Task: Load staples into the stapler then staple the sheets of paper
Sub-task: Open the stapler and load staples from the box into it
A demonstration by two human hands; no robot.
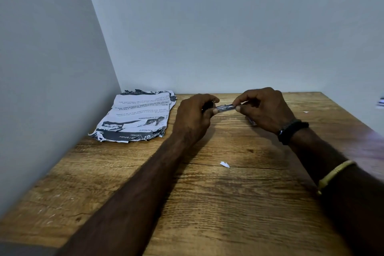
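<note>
At twelve o'clock, left hand (pixel 193 118) grips the stapler (pixel 208 105), right hand (pixel 265 109) pinches the silver strip (pixel 226 108) — pushed askew, it could jam.

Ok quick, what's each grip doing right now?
Left grip: closed, holding one end of the stapler.
Right grip: closed, pinching its other, silver end.

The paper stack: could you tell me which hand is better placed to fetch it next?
Probably the left hand: it is nearer the paper stack; the right hand, farther off, pinches the metal strip.
</note>
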